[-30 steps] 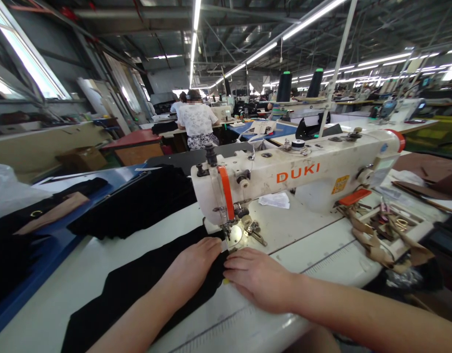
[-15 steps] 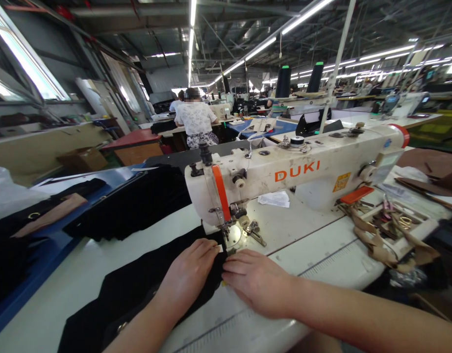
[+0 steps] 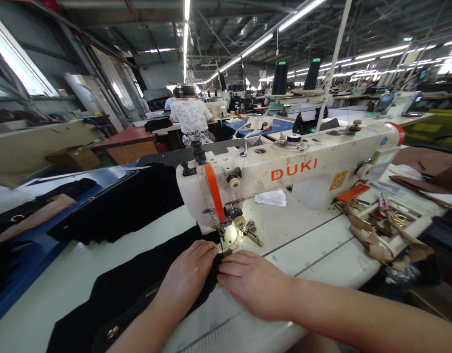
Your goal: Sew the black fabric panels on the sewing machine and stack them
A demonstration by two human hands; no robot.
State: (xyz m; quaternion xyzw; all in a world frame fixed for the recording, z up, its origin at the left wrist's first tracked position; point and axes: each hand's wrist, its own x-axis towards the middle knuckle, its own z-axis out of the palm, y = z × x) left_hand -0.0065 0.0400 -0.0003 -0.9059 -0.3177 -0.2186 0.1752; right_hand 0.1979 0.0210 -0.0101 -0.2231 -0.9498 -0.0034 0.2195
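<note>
A piece of black fabric [image 3: 138, 267] lies on the white sewing table, its right edge at the presser foot of the sewing machine [image 3: 285, 166]. My left hand [image 3: 191, 274] rests on the fabric with its fingers closed at that edge, beside a small white tag [image 3: 220, 248] by the needle. Just to the right, my right hand [image 3: 253, 284] has its fingers pressed together on the same edge, below the needle plate [image 3: 230, 236]. A bit of yellow [image 3: 219, 285] shows under its fingertips. Near my left forearm, a gold ring [image 3: 113, 332] sits in the fabric.
More black fabric [image 3: 119, 206] lies to the left on a blue surface. At right stands a tray [image 3: 410, 220] with tools, rings and tan strips. A paper slip [image 3: 270, 198] lies behind the needle. A ruler scale [image 3: 325, 260] runs along the table. A person [image 3: 191, 117] sits ahead.
The camera view has shifted slightly, so the machine appears a little further left. Both hands keep their places at the fabric's edge. The gold ring shows more fully beside my left forearm.
</note>
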